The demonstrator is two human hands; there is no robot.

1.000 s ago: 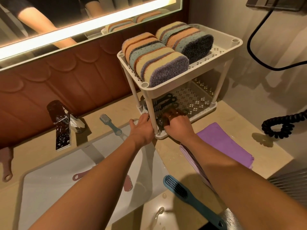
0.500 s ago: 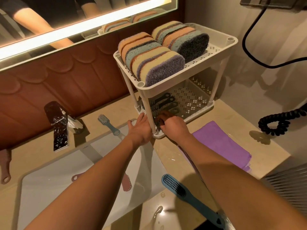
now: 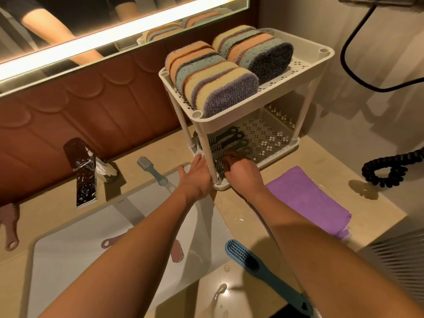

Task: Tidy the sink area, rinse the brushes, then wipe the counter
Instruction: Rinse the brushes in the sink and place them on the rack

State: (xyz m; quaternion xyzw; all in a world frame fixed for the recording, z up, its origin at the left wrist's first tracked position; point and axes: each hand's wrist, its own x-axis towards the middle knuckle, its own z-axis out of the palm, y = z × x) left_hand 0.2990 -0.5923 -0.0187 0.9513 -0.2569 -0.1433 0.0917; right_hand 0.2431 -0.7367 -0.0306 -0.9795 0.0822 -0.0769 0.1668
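Sink area, as seen from beside it.

- Two-tier white perforated plastic rack (image 3: 231, 115), back right of the beige stone counter (image 3: 321, 161).
  - Upper tier: two rows of rounded layered foam sponges (image 3: 215, 81) on edge, in orange, blue, yellow and lilac with coarse scouring faces.
  - Lower tier: dark grey plastic brushes (image 3: 229, 138) side by side, with looped handle ends.
- Left hand (image 3: 196, 177): fingers straight and spread, resting against the rack's front-left corner by the post.
- Right hand (image 3: 243, 173): reaching into the lower tier, fingers curled round the nearest brushes.
- Folded purple cloth (image 3: 305, 203), soft weave, just right of the rack's front corner.
- Teal long-handled brush (image 3: 259, 267), dark bristles up, at the counter's front edge.
- Small grey-blue brush (image 3: 151, 171) at the back rim of the white rectangular sink (image 3: 75, 244).
- Pink brush (image 3: 176, 251) in the basin.
- Second pink brush (image 3: 9, 223) at the counter's left edge.
- Chrome faucet (image 3: 85, 177), wet.
- Small lettering on the sink rim, unreadable.
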